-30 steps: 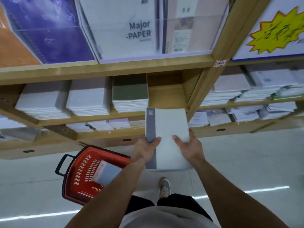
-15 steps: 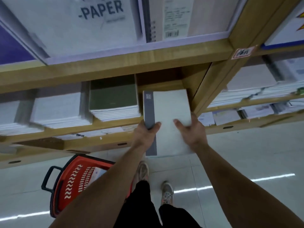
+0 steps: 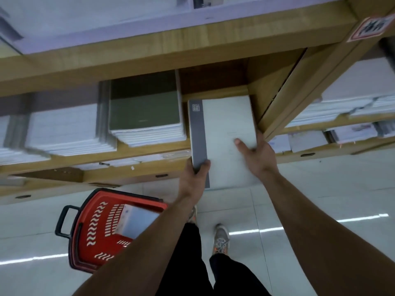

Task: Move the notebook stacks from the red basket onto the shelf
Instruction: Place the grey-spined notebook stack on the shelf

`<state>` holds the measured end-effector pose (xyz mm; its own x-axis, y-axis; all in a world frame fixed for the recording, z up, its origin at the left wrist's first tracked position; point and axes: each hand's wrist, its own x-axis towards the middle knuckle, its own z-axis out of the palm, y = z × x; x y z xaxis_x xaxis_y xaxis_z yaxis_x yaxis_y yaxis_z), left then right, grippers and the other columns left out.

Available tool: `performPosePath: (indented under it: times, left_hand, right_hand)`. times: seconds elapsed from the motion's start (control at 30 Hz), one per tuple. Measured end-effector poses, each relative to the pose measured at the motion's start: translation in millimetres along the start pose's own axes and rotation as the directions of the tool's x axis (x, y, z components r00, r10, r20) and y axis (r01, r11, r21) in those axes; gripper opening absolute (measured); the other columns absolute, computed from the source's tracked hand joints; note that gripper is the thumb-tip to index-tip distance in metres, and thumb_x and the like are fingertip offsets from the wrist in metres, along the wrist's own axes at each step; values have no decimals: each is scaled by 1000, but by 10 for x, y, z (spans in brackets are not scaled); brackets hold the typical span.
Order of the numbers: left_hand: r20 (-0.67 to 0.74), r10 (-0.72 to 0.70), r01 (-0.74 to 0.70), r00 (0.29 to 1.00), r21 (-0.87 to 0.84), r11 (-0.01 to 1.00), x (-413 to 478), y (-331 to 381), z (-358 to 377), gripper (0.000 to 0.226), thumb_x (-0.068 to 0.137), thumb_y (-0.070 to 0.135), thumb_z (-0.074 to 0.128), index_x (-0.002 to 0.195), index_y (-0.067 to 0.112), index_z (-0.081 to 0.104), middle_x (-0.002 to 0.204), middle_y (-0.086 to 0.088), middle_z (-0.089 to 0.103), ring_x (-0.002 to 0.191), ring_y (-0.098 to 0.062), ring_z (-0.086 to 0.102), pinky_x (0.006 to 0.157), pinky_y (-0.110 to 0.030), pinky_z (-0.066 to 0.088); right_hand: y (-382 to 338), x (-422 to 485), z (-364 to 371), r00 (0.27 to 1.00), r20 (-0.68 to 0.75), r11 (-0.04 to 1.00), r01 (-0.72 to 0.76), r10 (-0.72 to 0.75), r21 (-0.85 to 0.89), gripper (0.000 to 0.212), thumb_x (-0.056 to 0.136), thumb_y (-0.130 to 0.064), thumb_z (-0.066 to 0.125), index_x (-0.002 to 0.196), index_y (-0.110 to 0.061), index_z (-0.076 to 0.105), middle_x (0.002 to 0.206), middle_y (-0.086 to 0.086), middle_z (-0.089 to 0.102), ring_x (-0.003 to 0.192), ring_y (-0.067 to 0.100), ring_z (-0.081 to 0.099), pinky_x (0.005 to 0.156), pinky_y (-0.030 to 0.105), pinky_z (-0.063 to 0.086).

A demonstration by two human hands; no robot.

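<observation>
A notebook stack [image 3: 222, 133] with a pale cover and a grey spine strip lies half inside the open shelf bay [image 3: 213, 90], its near end sticking out over the floor. My left hand [image 3: 195, 176] grips its near left corner at the grey strip. My right hand [image 3: 256, 157] holds the right edge, thumb on the cover. On the floor at the lower left stands the red basket [image 3: 92, 227] with a black handle, and another pale notebook stack [image 3: 136, 221] lies inside it, partly hidden by my left forearm.
A green-covered stack [image 3: 145, 107] sits just left of the bay, with white stacks [image 3: 62, 129] further left. A wooden upright [image 3: 284, 86] borders the bay on the right, more stacks beyond it. Large pads fill the shelf above. My feet [image 3: 220, 240] stand on pale floor tiles.
Both hands have carried the notebook stack up and forward from open air into the shelf bay right of the green stack. The view has moved closer to the shelf.
</observation>
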<state>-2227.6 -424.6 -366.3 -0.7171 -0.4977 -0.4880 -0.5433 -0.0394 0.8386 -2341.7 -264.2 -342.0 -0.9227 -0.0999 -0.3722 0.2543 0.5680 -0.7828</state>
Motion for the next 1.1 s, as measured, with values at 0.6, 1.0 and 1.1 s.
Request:
performPosePath:
  times: [0.6, 1.0, 1.1]
  left_hand:
    - [-224, 58, -34, 973, 110, 993, 268, 606, 160, 29, 97, 34, 57, 118, 14, 58, 98, -1, 65, 84, -22, 61, 70, -28, 42]
    - [-351, 91, -31, 932, 174, 984, 219, 614, 328, 26, 99, 32, 55, 118, 13, 52, 97, 3, 58, 80, -18, 54, 69, -23, 37]
    - [-324, 113, -48, 939, 202, 978, 379, 720, 367, 33, 100, 33, 55, 125, 13, 49, 101, 5, 56, 83, -16, 53, 70, -21, 37]
  right_hand:
    - [53, -35, 110, 993, -114, 996, -8, 19, 90, 58, 85, -56, 64, 130, -20, 56, 118, 1, 68, 110, 25, 64, 98, 43, 52]
    - [-34, -12, 298, 962, -228, 979, 111, -148, -169, 68, 99, -52, 48, 144, -2, 38, 134, 21, 57, 123, 40, 53, 96, 53, 50]
    - [-144, 217, 291, 968, -220, 983, 89, -123, -160, 69, 101, -51, 47, 149, -4, 33, 142, 19, 51, 129, 39, 48, 102, 54, 47]
